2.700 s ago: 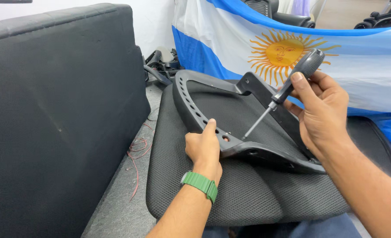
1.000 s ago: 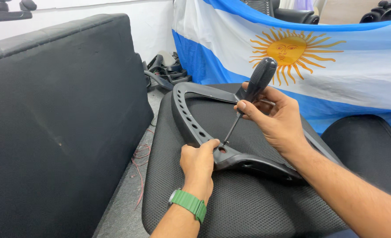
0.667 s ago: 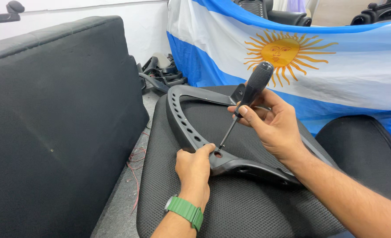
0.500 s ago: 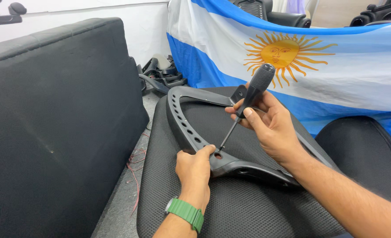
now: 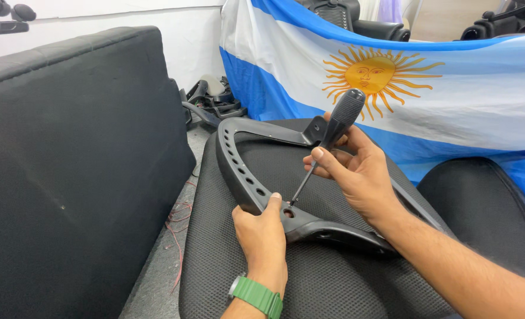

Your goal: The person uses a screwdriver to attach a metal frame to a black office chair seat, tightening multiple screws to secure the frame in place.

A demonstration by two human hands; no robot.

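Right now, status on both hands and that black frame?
Left hand gripping black plastic frame beside a hole. Right hand holding screwdriver, tip at the hole. Frame rests on mesh seat cushion. Nothing blocking.

White wall (image 5: 126, 15), grey floor (image 5: 156, 277), draped blue-white sun flag (image 5: 451, 88), black cushion (image 5: 67, 165).

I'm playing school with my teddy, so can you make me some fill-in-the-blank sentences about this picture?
1. The right hand holds a ____ with a black handle.
2. The left hand grips the black plastic frame, and its wrist wears a ____ watch band.
3. The flag behind has a yellow ____ in the middle.
4. The frame lies on a black mesh ____.

Missing words: screwdriver, green, sun, cushion
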